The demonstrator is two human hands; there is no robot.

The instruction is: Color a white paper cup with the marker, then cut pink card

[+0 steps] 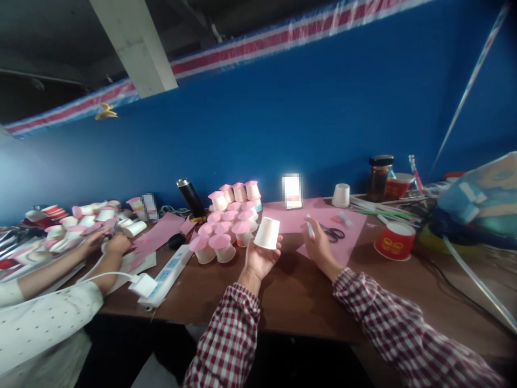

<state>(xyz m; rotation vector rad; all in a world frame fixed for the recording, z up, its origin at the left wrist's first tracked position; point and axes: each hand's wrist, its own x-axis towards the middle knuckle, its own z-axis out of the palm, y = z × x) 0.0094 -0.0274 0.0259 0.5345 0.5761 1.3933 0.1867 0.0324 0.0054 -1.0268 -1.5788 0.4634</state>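
My left hand (260,264) is closed around a white paper cup (267,233), held bottom-up above the table's front half. In my right hand (320,247) is a slim white pen with a red part, looking like a marker (311,230); it points upward, apart from the cup. Black-handled scissors (333,233) lie just beyond my right hand on pink paper (274,209). To the left of my left hand stand several upturned paper cups (222,250) topped with pink paper discs. Another white cup (341,195) stands upside down at the back.
A white power strip (167,275) with a charger (143,285) lies left. Beyond it, a co-worker's hands (117,242) work among cups. A black flask (189,198), lit phone (292,191), red paper bowl (395,241) and dark jar (379,178) stand around. Cables trail at right.
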